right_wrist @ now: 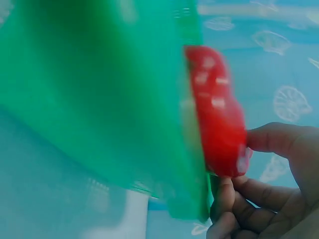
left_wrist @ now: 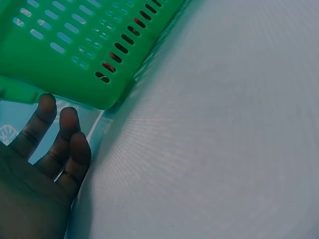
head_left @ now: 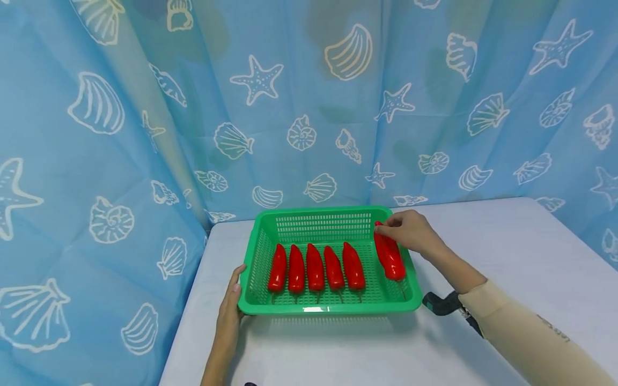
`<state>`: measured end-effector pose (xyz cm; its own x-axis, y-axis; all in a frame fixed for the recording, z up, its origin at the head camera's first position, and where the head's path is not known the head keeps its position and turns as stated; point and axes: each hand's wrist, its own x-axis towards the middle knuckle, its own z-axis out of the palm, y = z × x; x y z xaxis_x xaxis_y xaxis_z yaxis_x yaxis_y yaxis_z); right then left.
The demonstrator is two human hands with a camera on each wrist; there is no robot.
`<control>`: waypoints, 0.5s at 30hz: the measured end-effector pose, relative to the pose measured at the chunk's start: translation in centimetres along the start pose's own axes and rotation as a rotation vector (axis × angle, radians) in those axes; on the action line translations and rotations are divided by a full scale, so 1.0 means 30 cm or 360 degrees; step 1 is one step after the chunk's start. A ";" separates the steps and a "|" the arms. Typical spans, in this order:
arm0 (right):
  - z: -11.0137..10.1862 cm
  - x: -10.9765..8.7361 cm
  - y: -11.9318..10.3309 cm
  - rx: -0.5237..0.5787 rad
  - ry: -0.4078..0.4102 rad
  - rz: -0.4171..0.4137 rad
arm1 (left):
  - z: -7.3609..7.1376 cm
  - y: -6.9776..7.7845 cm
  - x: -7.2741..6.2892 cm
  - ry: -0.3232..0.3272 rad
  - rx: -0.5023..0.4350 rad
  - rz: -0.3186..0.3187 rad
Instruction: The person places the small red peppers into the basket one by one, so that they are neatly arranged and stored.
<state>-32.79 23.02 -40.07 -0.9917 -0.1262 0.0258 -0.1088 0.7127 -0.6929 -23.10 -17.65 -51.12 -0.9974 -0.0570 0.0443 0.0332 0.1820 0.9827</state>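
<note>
A green plastic basket (head_left: 333, 309) stands on the table in the head view, with several red peppers (head_left: 316, 268) lying side by side in it, stems toward me. At its right end my right hand (head_left: 410, 230) pinches another red pepper (head_left: 389, 254) by its pointed tip, the stem hanging down inside the wall. In the right wrist view, thumb and fingers are on that pepper (right_wrist: 219, 119), part of which the basket wall hides. My left hand (head_left: 230, 305) lies along the basket's left side, its fingertips right at the rim. The left wrist view shows its fingers (left_wrist: 70, 122) extended, below the basket's edge.
White cloth covers the table (head_left: 328, 354). Behind and to the left hangs a blue curtain (head_left: 299, 177) with white shells and starfish. A dark strap-like object (head_left: 441, 304) is at the right wrist, beside the beige sleeve (head_left: 521, 327).
</note>
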 end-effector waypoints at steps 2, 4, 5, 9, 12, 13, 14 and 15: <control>0.000 0.008 -0.009 -0.0069 -0.0029 -0.0017 | 0.007 -0.003 0.001 0.0005 -0.0004 -0.0007; 0.002 0.017 -0.018 -0.0114 -0.0056 -0.0041 | 0.011 -0.002 0.000 0.0023 -0.0006 -0.0008; 0.004 0.021 -0.024 -0.0128 -0.0070 -0.0050 | 0.012 -0.002 0.000 0.0032 -0.0001 -0.0012; 0.014 0.033 -0.040 -0.0178 -0.0135 -0.0074 | 0.010 -0.001 -0.001 0.0044 0.0002 -0.0010; 0.020 0.039 -0.048 -0.0212 -0.0179 -0.0063 | 0.006 -0.003 0.001 0.0031 -0.0008 0.0002; 0.022 0.041 -0.051 -0.0220 -0.0195 -0.0060 | 0.005 -0.004 0.001 0.0028 -0.0015 0.0007; 0.024 0.044 -0.055 -0.0225 -0.0210 -0.0058 | 0.004 -0.005 0.001 0.0026 -0.0016 0.0009; 0.026 0.047 -0.058 -0.0233 -0.0221 -0.0059 | 0.003 -0.005 0.001 0.0027 -0.0015 0.0009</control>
<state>-33.93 21.07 -39.41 -0.9689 -0.2407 -0.0572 -0.1637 0.7971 -0.5812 -23.13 -17.60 -51.29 -0.9960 -0.0727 0.0525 0.0393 0.1732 0.9841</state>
